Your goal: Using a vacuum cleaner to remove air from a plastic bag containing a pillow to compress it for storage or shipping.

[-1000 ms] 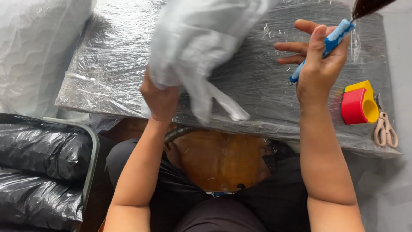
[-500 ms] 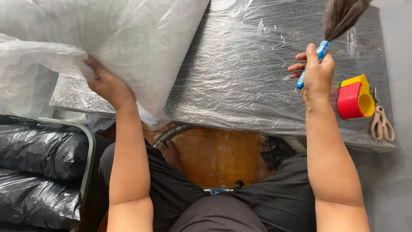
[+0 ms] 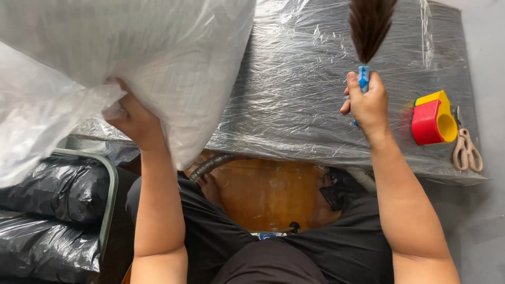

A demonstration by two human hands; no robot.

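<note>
My left hand [image 3: 131, 117] grips a big translucent white plastic bag [image 3: 158, 58], lifted over the left part of the table. My right hand [image 3: 366, 101] is closed around the blue handle of a brush [image 3: 366, 31] whose dark bristles point away from me over the table. The table top [image 3: 310, 105] is grey and wrapped in clear plastic film. The bag hides the table's left side.
A red and yellow tape dispenser [image 3: 433, 119] and beige-handled scissors [image 3: 466, 150] lie at the table's right edge. Black plastic bags [image 3: 47, 221] fill a metal-framed cart at lower left. A brown wooden piece [image 3: 263, 192] and a grey hose [image 3: 210, 164] sit under the table by my knees.
My left hand swung the white bag from the table's middle to the left and raised it. My right hand closed round the brush handle and turned it upright, shifting slightly left.
</note>
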